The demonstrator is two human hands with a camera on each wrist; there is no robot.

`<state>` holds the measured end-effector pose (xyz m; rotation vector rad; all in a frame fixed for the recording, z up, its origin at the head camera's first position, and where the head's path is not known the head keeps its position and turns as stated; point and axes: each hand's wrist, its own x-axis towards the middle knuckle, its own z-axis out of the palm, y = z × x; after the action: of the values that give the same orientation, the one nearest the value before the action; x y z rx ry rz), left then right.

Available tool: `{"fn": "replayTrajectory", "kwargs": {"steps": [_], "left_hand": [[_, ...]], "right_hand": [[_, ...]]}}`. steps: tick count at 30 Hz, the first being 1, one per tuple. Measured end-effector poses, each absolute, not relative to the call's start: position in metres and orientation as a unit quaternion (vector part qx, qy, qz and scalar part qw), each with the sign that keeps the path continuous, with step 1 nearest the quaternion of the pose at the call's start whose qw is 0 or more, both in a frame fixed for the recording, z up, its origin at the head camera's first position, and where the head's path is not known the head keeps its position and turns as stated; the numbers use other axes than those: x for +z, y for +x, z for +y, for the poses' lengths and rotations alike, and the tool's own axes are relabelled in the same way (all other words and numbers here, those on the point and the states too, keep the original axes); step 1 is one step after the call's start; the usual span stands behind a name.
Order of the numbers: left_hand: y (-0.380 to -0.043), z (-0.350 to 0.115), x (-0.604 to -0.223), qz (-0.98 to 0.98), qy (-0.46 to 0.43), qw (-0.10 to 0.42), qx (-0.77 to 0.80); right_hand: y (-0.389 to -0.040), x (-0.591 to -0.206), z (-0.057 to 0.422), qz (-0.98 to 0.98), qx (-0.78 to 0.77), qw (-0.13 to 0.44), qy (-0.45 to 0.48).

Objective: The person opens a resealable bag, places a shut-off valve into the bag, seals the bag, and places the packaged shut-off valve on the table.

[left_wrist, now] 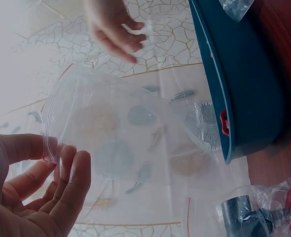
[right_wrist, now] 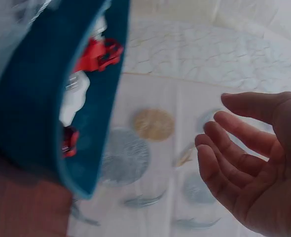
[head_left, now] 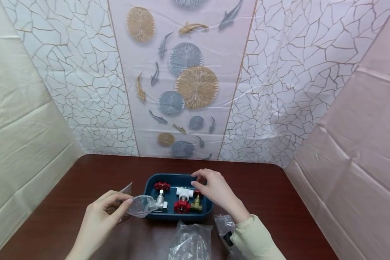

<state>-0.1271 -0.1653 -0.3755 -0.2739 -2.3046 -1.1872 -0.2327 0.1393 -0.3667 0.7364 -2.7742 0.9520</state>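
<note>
My left hand (head_left: pixel 105 213) pinches the edge of a clear zip bag (left_wrist: pixel 116 133) between thumb and fingers; the bag has a red line by its mouth and looks flat, with nothing in it. Its far end overlaps the left rim of a blue plastic bin (head_left: pixel 195 217). Above the bin's right side hovers my right hand (head_left: pixel 214 186), its fingers loosely bent and nothing in them. Inside the bin lie a silver valve with a red handwheel (head_left: pixel 160 200), a white tee fitting with a red handwheel (head_left: pixel 183 195) and a brass valve (head_left: pixel 196 206).
In front of the bin lies a crumpled clear bag (head_left: pixel 191 242). Another clear bag (head_left: pixel 225 224) with a black part in it is partly under the right forearm. At the left, a bagged dark grey fitting (left_wrist: pixel 236 212) shows beside the bin. Patterned cloth hangs behind the brown table (head_left: pixel 117 168).
</note>
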Motion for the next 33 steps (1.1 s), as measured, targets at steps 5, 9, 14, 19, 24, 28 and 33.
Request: {"fn": "replayTrajectory", "kwargs": {"steps": [5, 9, 14, 19, 24, 28, 33], "left_hand": [[-0.126, -0.168, -0.375, -0.852, -0.093, 0.257, -0.447], [-0.125, -0.170, -0.377, -0.847, -0.099, 0.261, -0.452], [-0.125, -0.171, -0.378, -0.849, -0.097, 0.266, -0.445], [-0.125, -0.169, -0.378, -0.850, -0.101, 0.270, -0.441], [-0.124, -0.168, -0.380, -0.850, -0.106, 0.265, -0.443], [-0.123, -0.167, -0.381, -0.851, -0.105, 0.259, -0.445], [-0.122, -0.167, -0.382, -0.851, -0.110, 0.257, -0.445]], "right_hand": [[-0.245, -0.385, 0.144, -0.927, 0.287, -0.012, 0.239], [-0.251, -0.401, 0.141, -0.937, 0.251, -0.054, 0.237], [-0.255, -0.423, 0.133, -0.951, 0.184, -0.063, 0.241], [-0.256, -0.440, 0.128, -0.958, 0.120, -0.043, 0.256], [-0.255, -0.444, 0.122, -0.964, 0.083, -0.045, 0.250], [-0.253, -0.444, 0.117, -0.964, 0.047, -0.036, 0.259], [-0.252, -0.444, 0.114, -0.964, 0.039, -0.035, 0.259]]}}
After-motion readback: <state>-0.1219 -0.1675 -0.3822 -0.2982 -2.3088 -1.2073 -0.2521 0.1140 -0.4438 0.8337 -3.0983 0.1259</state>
